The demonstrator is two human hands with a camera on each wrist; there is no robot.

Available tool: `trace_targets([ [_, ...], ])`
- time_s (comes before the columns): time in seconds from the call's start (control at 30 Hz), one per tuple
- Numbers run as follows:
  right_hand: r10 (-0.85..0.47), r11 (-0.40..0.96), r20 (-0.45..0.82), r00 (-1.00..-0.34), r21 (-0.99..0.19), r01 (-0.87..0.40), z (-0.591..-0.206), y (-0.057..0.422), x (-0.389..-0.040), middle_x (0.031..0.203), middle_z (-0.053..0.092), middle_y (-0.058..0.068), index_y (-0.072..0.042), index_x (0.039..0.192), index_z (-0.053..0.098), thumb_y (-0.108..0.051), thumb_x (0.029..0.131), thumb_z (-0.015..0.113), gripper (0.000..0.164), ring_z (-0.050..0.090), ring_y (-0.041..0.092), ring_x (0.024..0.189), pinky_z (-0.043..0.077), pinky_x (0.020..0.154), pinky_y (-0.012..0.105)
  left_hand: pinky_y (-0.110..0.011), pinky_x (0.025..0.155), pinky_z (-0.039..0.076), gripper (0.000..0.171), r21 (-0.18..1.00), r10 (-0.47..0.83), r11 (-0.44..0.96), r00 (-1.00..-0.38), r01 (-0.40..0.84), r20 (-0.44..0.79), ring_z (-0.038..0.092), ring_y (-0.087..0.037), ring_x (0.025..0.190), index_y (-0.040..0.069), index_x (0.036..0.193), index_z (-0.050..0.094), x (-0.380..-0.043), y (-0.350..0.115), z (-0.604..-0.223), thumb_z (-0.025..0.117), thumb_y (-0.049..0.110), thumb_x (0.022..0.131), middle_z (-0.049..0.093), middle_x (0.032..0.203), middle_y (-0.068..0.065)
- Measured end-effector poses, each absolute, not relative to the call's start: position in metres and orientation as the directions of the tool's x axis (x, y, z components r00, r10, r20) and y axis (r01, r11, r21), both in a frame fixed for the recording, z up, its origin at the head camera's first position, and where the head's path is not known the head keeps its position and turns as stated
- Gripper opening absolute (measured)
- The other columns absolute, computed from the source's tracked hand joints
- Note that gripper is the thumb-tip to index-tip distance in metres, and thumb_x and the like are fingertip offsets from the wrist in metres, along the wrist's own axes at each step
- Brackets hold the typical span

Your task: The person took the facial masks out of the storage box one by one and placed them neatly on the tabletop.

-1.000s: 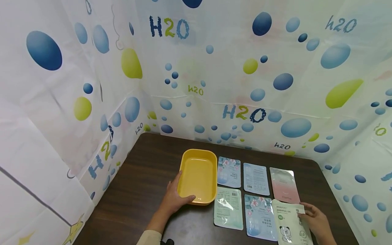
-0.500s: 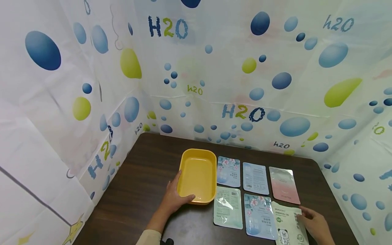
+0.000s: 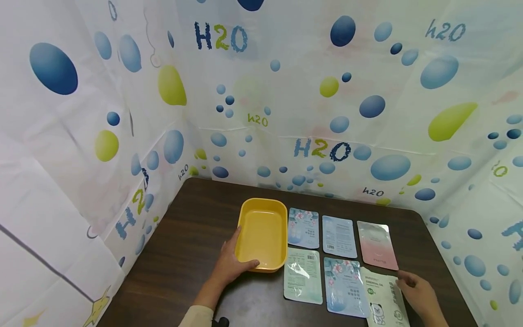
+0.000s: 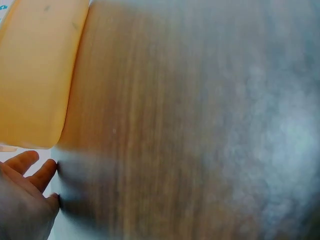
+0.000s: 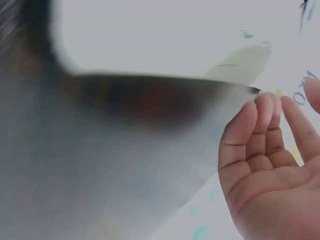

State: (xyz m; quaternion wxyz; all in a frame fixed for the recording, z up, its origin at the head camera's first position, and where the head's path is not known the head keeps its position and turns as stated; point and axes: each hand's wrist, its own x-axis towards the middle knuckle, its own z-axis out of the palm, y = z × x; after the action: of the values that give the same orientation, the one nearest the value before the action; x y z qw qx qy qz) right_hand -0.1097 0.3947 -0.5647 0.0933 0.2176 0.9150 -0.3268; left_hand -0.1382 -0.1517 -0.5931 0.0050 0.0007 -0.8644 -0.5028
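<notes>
My left hand (image 3: 231,261) rests at the near left corner of a yellow plastic tray (image 3: 261,240), thumb over the near rim and index finger along the left side. In the left wrist view its other fingers (image 4: 42,175) spread loosely below the tray. My right hand (image 3: 418,293) is at the right edge of a cream packet (image 3: 382,295) printed with a bear and "ESSENTIAL OIL", fingertips right at its upper right corner. In the right wrist view the fingers bend slightly and the thumb stands apart from them. The packet's lower end runs out of view.
Several flat packets lie in two rows right of the tray: a floral blue one (image 3: 303,228), a plain blue one (image 3: 339,236), a pink-silver one (image 3: 377,245), a green one (image 3: 303,275) and another floral one (image 3: 345,287). A printed curtain (image 3: 286,113) surrounds the dark wooden table (image 3: 196,218).
The cream packet has come down and slightly left, off the pink-silver packet's lower edge. My right hand has loosened from it at the edge. The left hand and tray stay put.
</notes>
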Motion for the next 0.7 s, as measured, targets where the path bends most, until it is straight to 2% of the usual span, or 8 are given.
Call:
trace_targets([
  [0.13, 0.378, 0.631, -0.235, -0.895, -0.643, 0.435, -0.555, 0.389, -0.111, 0.131, 0.055, 0.032, 0.008, 0.142, 0.050, -0.023, 0.100, 0.058, 0.053, 0.058, 0.040, 0.109, 0.059, 0.077, 0.041, -0.063, 0.123, 0.023, 0.122, 0.859, -0.016, 0.511, -0.999, 0.020, 0.033, 0.036, -0.045, 0.147, 0.026, 0.162, 0.030, -0.138, -0.151, -0.590, 0.093, 0.054, 0.062, 0.043, 0.160, -0.014],
  [0.2, 0.388, 0.605, -0.204, -0.899, -0.680, 0.415, -0.548, 0.386, -0.111, 0.134, 0.056, 0.031, 0.006, 0.144, 0.050, -0.024, 0.102, 0.056, 0.052, 0.063, 0.029, 0.104, 0.060, 0.073, 0.029, -0.062, 0.119, 0.030, 0.122, 0.854, -0.018, 0.520, -0.999, 0.031, 0.047, 0.041, -0.043, 0.144, 0.026, 0.161, 0.031, -0.138, -0.151, -0.589, 0.094, 0.054, 0.061, 0.044, 0.159, -0.014],
  [0.27, 0.401, 0.577, -0.181, -0.898, -0.711, 0.401, -0.542, 0.382, -0.111, 0.137, 0.057, 0.028, 0.003, 0.145, 0.051, -0.025, 0.103, 0.055, 0.051, 0.064, 0.011, 0.095, 0.057, 0.069, 0.020, -0.061, 0.115, 0.036, 0.120, 0.853, -0.016, 0.520, -0.998, 0.047, 0.064, 0.044, -0.042, 0.141, 0.024, 0.161, 0.033, -0.137, -0.151, -0.588, 0.094, 0.053, 0.061, 0.045, 0.159, -0.015],
  [0.33, 0.415, 0.554, -0.154, -0.897, -0.739, 0.383, -0.535, 0.378, -0.111, 0.136, 0.059, 0.024, 0.001, 0.145, 0.052, -0.027, 0.104, 0.055, 0.050, 0.059, -0.005, 0.087, 0.053, 0.067, 0.014, -0.060, 0.113, 0.039, 0.116, 0.850, -0.013, 0.523, -0.997, 0.062, 0.081, 0.045, -0.040, 0.140, 0.022, 0.161, 0.034, -0.137, -0.151, -0.586, 0.092, 0.052, 0.065, 0.045, 0.158, -0.015],
  [0.4, 0.432, 0.532, -0.124, -0.893, -0.765, 0.364, -0.528, 0.373, -0.112, 0.131, 0.062, 0.017, -0.001, 0.145, 0.053, -0.029, 0.104, 0.055, 0.049, 0.052, -0.014, 0.081, 0.052, 0.068, 0.011, -0.060, 0.114, 0.038, 0.110, 0.849, -0.011, 0.523, -0.995, 0.078, 0.098, 0.044, -0.039, 0.142, 0.020, 0.161, 0.033, -0.138, -0.151, -0.584, 0.089, 0.050, 0.071, 0.043, 0.160, -0.014],
  [0.5, 0.455, 0.508, -0.069, -0.888, -0.799, 0.322, -0.516, 0.365, -0.113, 0.121, 0.064, 0.001, -0.004, 0.144, 0.055, -0.030, 0.104, 0.057, 0.047, 0.051, -0.017, 0.083, 0.050, 0.070, 0.006, -0.063, 0.117, 0.034, 0.099, 0.840, -0.019, 0.532, -0.991, 0.102, 0.132, 0.039, -0.040, 0.147, 0.018, 0.162, 0.031, -0.140, -0.153, -0.578, 0.080, 0.049, 0.082, 0.039, 0.163, -0.013],
  [0.57, 0.469, 0.511, -0.031, -0.882, -0.805, 0.300, -0.507, 0.359, -0.114, 0.120, 0.064, -0.004, -0.006, 0.144, 0.057, -0.031, 0.104, 0.058, 0.047, 0.051, -0.017, 0.088, 0.047, 0.072, 0.003, -0.066, 0.119, 0.030, 0.092, 0.823, -0.027, 0.555, -0.986, 0.122, 0.165, 0.035, -0.042, 0.149, 0.017, 0.162, 0.030, -0.140, -0.154, -0.570, 0.074, 0.048, 0.088, 0.037, 0.164, -0.014],
  [0.7, 0.478, 0.552, 0.030, -0.878, -0.788, 0.273, -0.492, 0.347, -0.116, 0.137, 0.063, 0.003, -0.013, 0.145, 0.057, -0.038, 0.104, 0.056, 0.048, 0.053, -0.011, 0.103, 0.046, 0.079, 0.003, -0.068, 0.122, 0.020, 0.080, 0.762, -0.025, 0.624, -0.971, 0.171, 0.238, 0.032, -0.043, 0.151, 0.014, 0.161, 0.032, -0.142, -0.154, -0.549, 0.065, 0.045, 0.095, 0.037, 0.163, -0.017],
])
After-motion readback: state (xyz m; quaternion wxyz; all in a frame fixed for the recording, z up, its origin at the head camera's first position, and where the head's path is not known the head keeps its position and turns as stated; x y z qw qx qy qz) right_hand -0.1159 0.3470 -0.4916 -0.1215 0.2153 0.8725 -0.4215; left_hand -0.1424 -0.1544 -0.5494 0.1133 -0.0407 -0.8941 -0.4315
